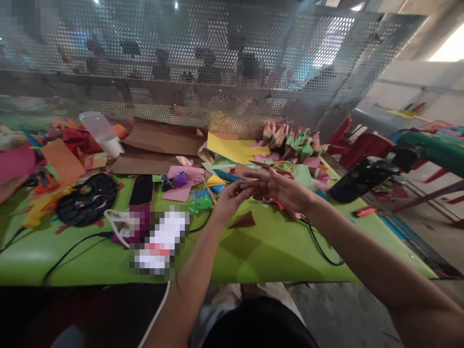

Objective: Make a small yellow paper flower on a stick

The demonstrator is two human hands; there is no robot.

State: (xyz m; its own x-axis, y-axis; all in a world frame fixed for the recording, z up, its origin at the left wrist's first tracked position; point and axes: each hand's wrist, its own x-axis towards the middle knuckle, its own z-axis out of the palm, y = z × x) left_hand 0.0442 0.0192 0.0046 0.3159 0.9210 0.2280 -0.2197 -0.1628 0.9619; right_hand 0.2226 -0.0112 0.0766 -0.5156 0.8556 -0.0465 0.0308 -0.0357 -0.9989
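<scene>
My left hand (232, 195) and my right hand (281, 189) meet above the green table (275, 246), fingers bent together around a small piece of paper I can barely make out. A brown paper scrap (243, 221) lies on the table just below the left wrist. Yellow-handled scissors (281, 166) rest just beyond my fingers, on sheets of coloured paper. A row of folded paper flower buds (295, 140) in pink and green stands behind them.
A black phone (141, 189), a black round tray (88, 199), a white bottle (101, 131), brown cardboard (159, 145) and paper scraps cover the far side. Cables (319, 244) cross the table. A perforated metal screen (203, 67) backs it. Red chairs (362, 145) stand at right.
</scene>
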